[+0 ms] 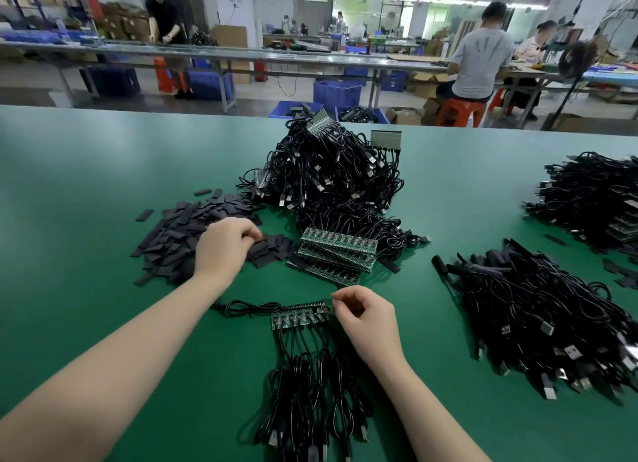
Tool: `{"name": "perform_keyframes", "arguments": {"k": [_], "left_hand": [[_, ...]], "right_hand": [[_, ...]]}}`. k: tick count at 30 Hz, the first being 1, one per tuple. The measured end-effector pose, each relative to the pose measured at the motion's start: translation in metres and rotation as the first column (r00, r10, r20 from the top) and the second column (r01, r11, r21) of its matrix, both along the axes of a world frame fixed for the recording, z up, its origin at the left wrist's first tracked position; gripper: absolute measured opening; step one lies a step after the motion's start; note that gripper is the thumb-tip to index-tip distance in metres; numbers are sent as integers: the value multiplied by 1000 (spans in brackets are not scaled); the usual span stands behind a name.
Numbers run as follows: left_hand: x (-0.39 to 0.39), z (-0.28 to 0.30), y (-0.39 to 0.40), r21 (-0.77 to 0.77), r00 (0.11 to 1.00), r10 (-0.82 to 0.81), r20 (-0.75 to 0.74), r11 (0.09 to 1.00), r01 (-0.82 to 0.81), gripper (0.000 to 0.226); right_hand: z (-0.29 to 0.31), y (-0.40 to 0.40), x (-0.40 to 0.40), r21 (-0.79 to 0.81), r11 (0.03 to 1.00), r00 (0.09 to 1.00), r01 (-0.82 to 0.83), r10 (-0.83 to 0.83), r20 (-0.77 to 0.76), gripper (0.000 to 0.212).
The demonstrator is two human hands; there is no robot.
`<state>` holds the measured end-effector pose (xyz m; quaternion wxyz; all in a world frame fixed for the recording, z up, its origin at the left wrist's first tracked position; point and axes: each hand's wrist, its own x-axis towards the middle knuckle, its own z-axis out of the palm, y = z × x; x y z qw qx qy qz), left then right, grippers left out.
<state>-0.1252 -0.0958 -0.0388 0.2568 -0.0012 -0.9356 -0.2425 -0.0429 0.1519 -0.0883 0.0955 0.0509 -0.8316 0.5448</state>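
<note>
**Student:** What does each hand do here?

**Instructor:** The left hand [224,244] lies on the loose pile of flat black sleeve pieces [172,237], left of centre on the green desk [86,185]. Its thumb and fingers curl together, pinching at one piece on the pile's near edge. Whether that piece is free of the pile cannot be told. The right hand [366,315] pinches the right end of the strip of small green circuit boards [297,318]. The strip lies flat just in front of the person, and its black USB cables [310,385] trail toward the desk's near edge.

**Student:** How should the step be done well?

**Instructor:** Probably a sleeve goes over one board on the strip. Take a single piece only, since the flat pieces overlap and two may lift together. Hold the strip by its end, as shown, so the boards stay level. Comb the trailing cables straight so they do not snag.

**Student:** And the surrounding stock?

**Instructor:** A stack of further green board strips [335,254] lies just beyond the strip. Behind the stack is a tall heap of black cables [331,171]. A heap of sleeved black cables [538,316] lies well apart, to the right.
</note>
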Motion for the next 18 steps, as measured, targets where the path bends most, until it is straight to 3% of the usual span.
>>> {"name": "perform_keyframes", "arguments": {"k": [3, 9, 11, 14, 18], "left_hand": [[-5, -7, -22, -17, 994, 96, 46, 995, -95, 18], [-5, -7, -29, 386, 970, 231, 70, 891, -240, 10], [-2, -1, -20, 473, 974, 226, 24, 856, -210, 9], [13, 6, 12, 572, 997, -58, 54, 820, 17, 12], [41, -2, 61, 670, 839, -502, 210, 699, 250, 11]], "right_hand": [[-1, 1, 0, 5, 1000, 1000, -5, 5, -8, 29], [-2, 0, -3, 12, 1000, 1000, -1, 1, 1, 30], [-4, 0, -3, 0, 1000, 1000, 8, -8, -3, 28], [-2, 0, -4, -33, 999, 1000, 20, -20, -14, 16], [3, 1, -2, -177, 983, 998, -44, 50, 31, 26]]}}
